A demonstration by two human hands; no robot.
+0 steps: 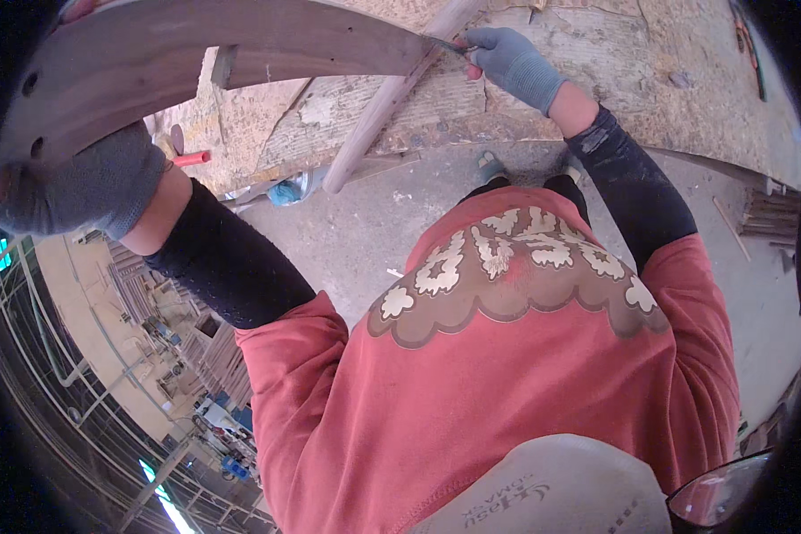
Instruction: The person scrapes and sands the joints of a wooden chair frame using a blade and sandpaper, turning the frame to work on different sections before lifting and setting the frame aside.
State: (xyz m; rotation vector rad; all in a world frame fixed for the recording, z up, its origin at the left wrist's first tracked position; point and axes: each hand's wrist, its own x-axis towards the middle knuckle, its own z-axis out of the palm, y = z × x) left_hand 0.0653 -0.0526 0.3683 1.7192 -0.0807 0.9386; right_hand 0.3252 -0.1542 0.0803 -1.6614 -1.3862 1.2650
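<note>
A long curved wooden piece (pixel 151 67) with round holes and a notch spans the upper left, raised over the workbench. My left hand (pixel 93 182), in a grey knitted glove, is closed round its near edge at the far left. At the tapered right end is my right hand (pixel 512 67), in a blue-grey glove with bare fingertips. Its fingers pinch a thin dark tool (pixel 445 44) against that end; the tool's kind is too small to make out. Beneath the curved piece a rounded wooden bar (pixel 374 120) lies slantwise and juts past the bench's near edge.
The worn, patchy workbench (pixel 578 116) fills the top. A red tube (pixel 192 158) sits near its left edge, and a red-and-dark hand tool (pixel 749 53) at the far right. Something blue (pixel 285 192) is below the bench edge. Stacked wood (pixel 770 216) stands on the floor at right.
</note>
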